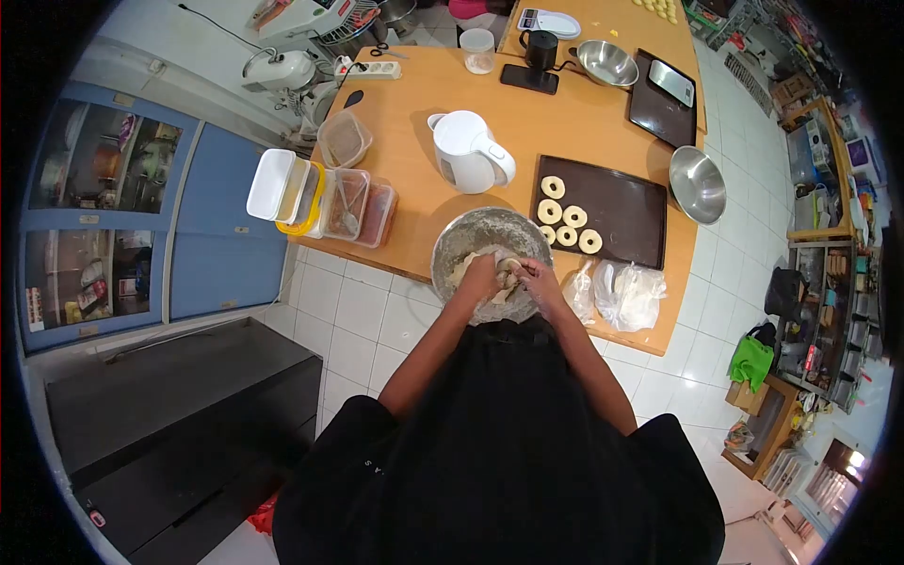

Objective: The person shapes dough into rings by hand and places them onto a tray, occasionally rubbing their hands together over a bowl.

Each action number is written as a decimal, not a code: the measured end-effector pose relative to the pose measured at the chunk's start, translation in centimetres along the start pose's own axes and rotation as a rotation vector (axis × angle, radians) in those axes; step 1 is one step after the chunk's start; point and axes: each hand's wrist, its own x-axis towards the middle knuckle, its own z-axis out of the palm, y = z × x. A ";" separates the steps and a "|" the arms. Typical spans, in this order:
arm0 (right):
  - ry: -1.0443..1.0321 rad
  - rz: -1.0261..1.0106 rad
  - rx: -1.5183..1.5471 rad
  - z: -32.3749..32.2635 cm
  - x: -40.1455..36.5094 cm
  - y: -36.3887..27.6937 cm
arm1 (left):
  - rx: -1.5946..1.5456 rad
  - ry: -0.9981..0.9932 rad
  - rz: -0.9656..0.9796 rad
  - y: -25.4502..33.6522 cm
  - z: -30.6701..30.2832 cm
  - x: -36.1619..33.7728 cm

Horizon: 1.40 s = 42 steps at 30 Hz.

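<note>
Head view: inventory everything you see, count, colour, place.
Table: one, brown, centre
Mixing bowl: one, metallic, near edge
Dough: uncounted, cream, inside it
Baking trays: two, dark, table's right
Dough rings: six, cream, nearer tray
Smaller bowls: two, silver, right
Kettle: one, white, table's middle
Containers: several, mostly clear, mainly left
Bags: two, white, near right corner
Jug: one, black, far side
Power strip: one, white, far left
Cabinet: one, blue, left wall
Shelves: several, mixed colours, right wall
Sleeves: two, black, bottom
Hands: two, bare, in mixing bowl
</note>
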 end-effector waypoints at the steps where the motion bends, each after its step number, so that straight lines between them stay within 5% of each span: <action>1: 0.008 -0.005 0.006 0.0 0.0 0.0 | -0.018 -0.032 -0.044 0.4 -0.4 0.0; 8: 0.034 0.148 0.300 0.2 -0.1 0.4 | -0.183 0.023 -0.131 0.6 -0.3 0.0; 17: 0.038 -0.024 0.085 -0.2 0.6 1.8 | -0.007 -0.090 -0.078 -1.3 0.0 0.8; 23: 0.002 0.310 0.611 0.3 -0.2 -0.1 | -0.195 -0.029 -0.180 -1.4 0.6 0.9; 29: -0.042 0.213 0.450 -0.7 0.2 1.1 | -0.169 -0.015 -0.146 -0.3 -0.7 0.1; 42: -0.065 0.150 0.462 -0.4 -0.4 0.3 | -0.434 -0.164 -0.425 0.1 -1.3 0.2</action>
